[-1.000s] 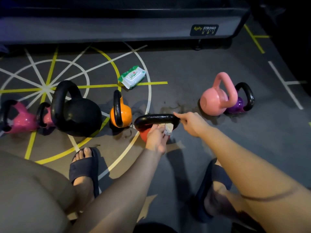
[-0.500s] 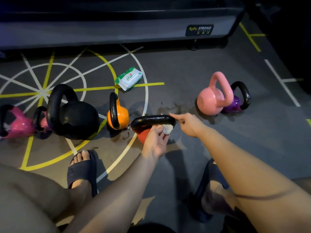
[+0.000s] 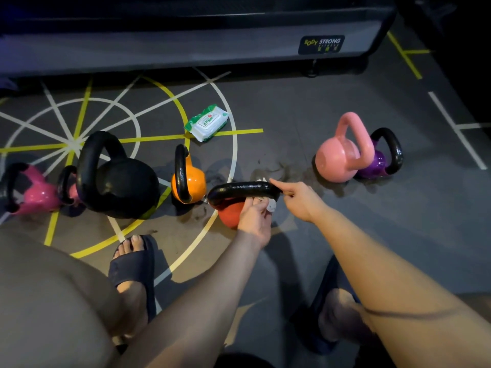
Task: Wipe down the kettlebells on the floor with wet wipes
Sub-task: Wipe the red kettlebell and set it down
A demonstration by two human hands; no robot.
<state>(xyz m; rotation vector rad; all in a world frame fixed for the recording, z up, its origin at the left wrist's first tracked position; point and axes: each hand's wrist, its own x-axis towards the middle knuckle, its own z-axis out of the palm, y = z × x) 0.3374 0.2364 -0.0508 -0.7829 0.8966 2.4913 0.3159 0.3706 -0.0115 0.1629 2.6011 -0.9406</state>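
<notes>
A red kettlebell (image 3: pixel 230 214) with a black handle stands on the floor in the middle. My left hand (image 3: pixel 255 219) pinches a white wet wipe (image 3: pixel 271 205) against the underside of that handle's right end. My right hand (image 3: pixel 297 199) grips the handle's right end, with its forefinger stretched along the top; a corner of the wipe shows above the handle there. The green-and-white wipe pack (image 3: pixel 207 122) lies further back.
An orange kettlebell (image 3: pixel 190 180), a big black one (image 3: pixel 119 185) and two pink ones (image 3: pixel 34 192) stand to the left. A light pink kettlebell (image 3: pixel 341 158) and a purple one (image 3: pixel 377 162) stand to the right. A grey equipment base (image 3: pixel 186 43) runs along the back. My sandalled feet (image 3: pixel 132 264) are near.
My left hand has slid the wipe a little along the underside of the handle, and a corner of it now peeks over the top. My right hand stays at the handle's end.
</notes>
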